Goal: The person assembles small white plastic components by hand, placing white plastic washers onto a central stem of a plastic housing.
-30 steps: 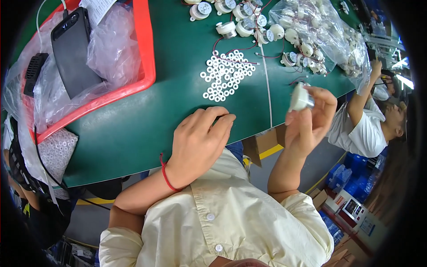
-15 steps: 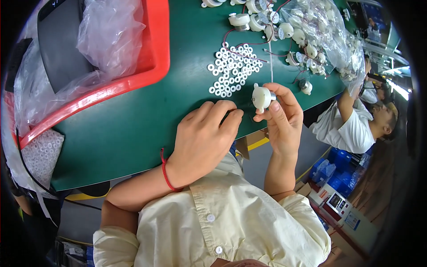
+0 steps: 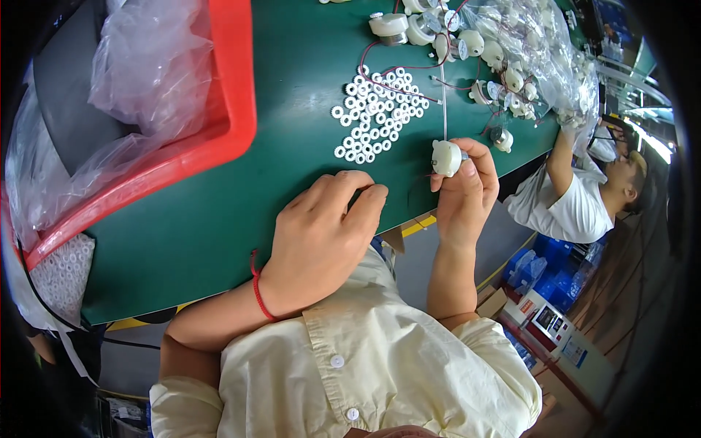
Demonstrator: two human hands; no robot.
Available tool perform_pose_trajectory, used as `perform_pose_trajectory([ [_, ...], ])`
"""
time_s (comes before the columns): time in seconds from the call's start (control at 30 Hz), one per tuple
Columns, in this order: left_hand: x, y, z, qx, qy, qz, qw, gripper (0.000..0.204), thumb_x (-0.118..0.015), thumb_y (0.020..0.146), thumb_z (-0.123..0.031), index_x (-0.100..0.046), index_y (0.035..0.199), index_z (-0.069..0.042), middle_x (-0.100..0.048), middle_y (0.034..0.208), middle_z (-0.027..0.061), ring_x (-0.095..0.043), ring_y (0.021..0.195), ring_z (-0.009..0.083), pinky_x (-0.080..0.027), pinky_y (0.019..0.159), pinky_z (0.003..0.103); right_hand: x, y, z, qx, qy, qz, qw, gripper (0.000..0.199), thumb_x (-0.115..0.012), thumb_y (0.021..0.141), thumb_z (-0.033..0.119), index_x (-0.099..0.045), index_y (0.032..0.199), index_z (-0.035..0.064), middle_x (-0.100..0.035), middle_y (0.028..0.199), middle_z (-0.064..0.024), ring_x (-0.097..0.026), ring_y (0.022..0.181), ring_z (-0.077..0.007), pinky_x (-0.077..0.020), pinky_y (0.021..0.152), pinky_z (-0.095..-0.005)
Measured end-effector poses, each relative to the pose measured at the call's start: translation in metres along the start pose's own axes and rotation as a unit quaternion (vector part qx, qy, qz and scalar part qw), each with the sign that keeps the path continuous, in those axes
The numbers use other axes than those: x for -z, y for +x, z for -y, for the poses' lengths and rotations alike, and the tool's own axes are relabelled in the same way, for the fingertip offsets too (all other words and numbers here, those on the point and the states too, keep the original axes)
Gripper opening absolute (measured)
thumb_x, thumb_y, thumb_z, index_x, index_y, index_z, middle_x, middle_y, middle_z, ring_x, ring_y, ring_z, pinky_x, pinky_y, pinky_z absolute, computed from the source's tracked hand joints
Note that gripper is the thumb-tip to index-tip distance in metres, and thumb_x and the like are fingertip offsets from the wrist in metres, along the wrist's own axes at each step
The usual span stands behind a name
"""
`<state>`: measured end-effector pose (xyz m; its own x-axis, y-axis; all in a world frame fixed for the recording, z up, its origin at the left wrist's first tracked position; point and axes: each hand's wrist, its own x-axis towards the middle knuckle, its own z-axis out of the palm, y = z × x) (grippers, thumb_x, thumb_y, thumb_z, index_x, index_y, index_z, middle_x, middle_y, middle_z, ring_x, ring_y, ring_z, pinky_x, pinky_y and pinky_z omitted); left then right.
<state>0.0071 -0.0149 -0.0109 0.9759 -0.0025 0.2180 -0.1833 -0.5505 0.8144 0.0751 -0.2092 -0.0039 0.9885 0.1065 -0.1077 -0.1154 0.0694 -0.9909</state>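
Observation:
My right hand [image 3: 466, 193] holds a small geared motor [image 3: 445, 158] just over the table's near edge. Its round cream plastic housing faces left, and its metal end lies against my fingers. Low over the green tabletop, to the left, is my left hand [image 3: 321, 237], back up and fingers curled in. Thumb and index come close together; whatever they may hold is hidden. Just beyond both hands lies a loose patch of small white gears [image 3: 376, 120]. A thin pale rod [image 3: 444, 102] points from the far motors toward my right hand.
A red bin [image 3: 237, 95] with clear plastic film fills the left. Below it sits a bag of white gears [image 3: 64, 274]. More geared motors [image 3: 391, 28] with red and dark wires, some under clear plastic [image 3: 522, 36], crowd the far right. Another person [image 3: 577, 190] works at the right.
The geared motor has moved slightly right and turned in my right hand. My left hand has shifted a little left, away from it. The view has shifted slightly.

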Motion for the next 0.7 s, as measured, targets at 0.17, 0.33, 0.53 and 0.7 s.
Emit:
perform_pose_trajectory([
  [0.17,0.006,0.004,-0.002,0.038,0.006,-0.008,0.999,0.019,-0.074,0.079,0.0,-0.071,0.097,-0.005,-0.058,0.083,0.0045,-0.059,0.068,0.0204,-0.048,0.058,0.033,-0.002,0.0,-0.003,0.036,0.031,-0.043,0.998,0.029,-0.061,0.097,0.017,-0.057,0.114,-0.0066,-0.064,0.097,-0.0123,-0.057,0.069,-0.0132,-0.046,0.06,-0.0238],
  [0.33,0.004,0.01,-0.001,0.032,0.025,-0.021,0.999,0.022,-0.074,0.077,0.001,-0.068,0.097,-0.005,-0.053,0.081,0.0042,-0.058,0.069,0.0197,-0.05,0.059,0.031,0.0,0.002,-0.008,0.065,0.017,-0.059,0.996,0.029,-0.061,0.097,0.015,-0.057,0.114,-0.0075,-0.063,0.097,-0.0123,-0.057,0.069,-0.0132,-0.0458,0.06,-0.0231],
  [0.53,0.007,0.017,-0.006,0.058,0.032,-0.033,0.997,0.015,-0.075,0.08,0.001,-0.073,0.093,-0.005,-0.059,0.08,0.0051,-0.056,0.06,0.0166,-0.044,0.052,0.03,0.001,0.003,-0.011,0.093,0.026,-0.056,0.994,0.027,-0.061,0.096,0.011,-0.057,0.114,-0.0083,-0.058,0.097,-0.0093,-0.057,0.07,-0.012,-0.0451,0.06,-0.022],
  [0.7,0.006,0.013,-0.005,0.067,0.015,-0.027,0.997,0.015,-0.075,0.08,0.001,-0.071,0.093,-0.004,-0.059,0.082,0.006,-0.058,0.063,0.0187,-0.047,0.056,0.031,0.005,0.001,-0.011,0.104,-0.131,-0.057,0.984,0.023,-0.066,0.088,-0.003,-0.063,0.11,-0.0073,-0.055,0.094,-0.006,-0.053,0.071,-0.0099,-0.0433,0.062,-0.0214],
])
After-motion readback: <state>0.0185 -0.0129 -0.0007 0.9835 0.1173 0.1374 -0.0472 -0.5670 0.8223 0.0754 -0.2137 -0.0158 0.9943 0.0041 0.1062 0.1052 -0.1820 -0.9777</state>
